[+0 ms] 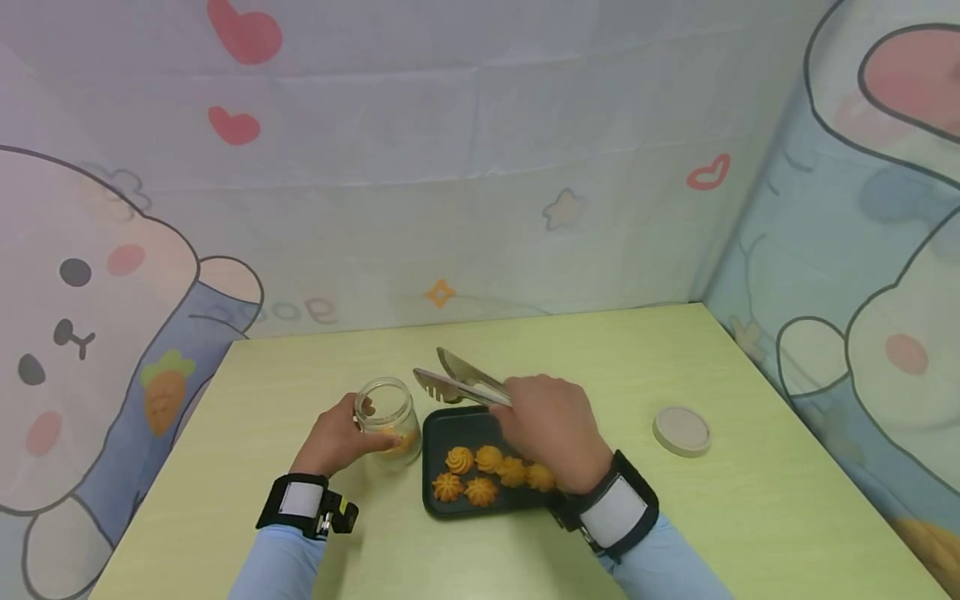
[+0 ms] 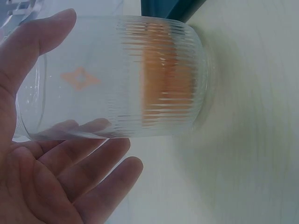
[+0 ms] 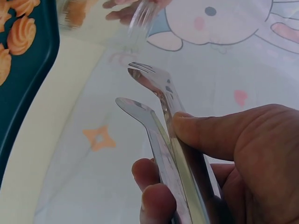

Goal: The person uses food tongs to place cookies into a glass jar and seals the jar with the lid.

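Left hand (image 1: pixel 336 440) at lower centre-left, grip partly open round glass jar (image 1: pixel 393 417), right hand (image 1: pixel 551 425) right of centre, grip nearly closed round metal tongs (image 1: pixel 477 392), dark tray (image 1: pixel 448 429) of cookies (image 1: pixel 481 492) below

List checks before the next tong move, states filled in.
1. Tongs gripped by right hand: ok.
2. Tong tips free: ok, apart with nothing between them.
3. Tips over the cookies: not ok, in the head view they show beyond the far edge of the tray.
4. Jar upright and held: ok, left hand has thumb and fingers around it.
5. Jar mouth uncovered: ok, round lid lies on the table, right of the tray.
6. Full cookie count: cannot tell, six show, right hand hides part of the tray.
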Motion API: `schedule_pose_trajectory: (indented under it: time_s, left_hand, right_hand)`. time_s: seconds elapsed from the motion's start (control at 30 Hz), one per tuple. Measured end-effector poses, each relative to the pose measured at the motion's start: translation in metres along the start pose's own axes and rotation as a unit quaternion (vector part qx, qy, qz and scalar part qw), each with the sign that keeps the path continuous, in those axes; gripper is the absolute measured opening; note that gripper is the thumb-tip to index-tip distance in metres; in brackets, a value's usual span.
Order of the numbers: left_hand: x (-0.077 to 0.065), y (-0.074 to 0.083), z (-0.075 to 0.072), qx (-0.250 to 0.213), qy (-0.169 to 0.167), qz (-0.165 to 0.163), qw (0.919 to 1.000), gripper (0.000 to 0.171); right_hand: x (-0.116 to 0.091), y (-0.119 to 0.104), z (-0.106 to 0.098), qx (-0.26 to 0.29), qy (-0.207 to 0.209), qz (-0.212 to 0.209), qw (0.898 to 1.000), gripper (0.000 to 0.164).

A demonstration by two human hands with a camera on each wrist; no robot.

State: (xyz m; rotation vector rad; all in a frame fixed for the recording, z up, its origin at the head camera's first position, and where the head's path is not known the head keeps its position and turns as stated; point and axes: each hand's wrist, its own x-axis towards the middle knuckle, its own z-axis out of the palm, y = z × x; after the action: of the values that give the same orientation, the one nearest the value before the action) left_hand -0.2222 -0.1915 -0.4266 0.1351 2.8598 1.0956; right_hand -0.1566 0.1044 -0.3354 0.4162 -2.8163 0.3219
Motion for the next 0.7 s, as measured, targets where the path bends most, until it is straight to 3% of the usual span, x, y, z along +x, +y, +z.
schedule_pose_trajectory:
  time_s: [0.37,0.7]
  left_hand:
    - [-0.001,-0.001,0.001,-0.012,0.001,0.008,0.9999,0.08]
    - [0.001,-0.002,0.001,-0.01,-0.002,0.007,0.9999,0.081]
  right_hand:
    - [-0.013,0.016,0.01,0.003,-0.051,0.036,0.998,0.037]
    - [-0.023,0.018,0.017,-0.008,-0.093,0.02,0.995,0.042]
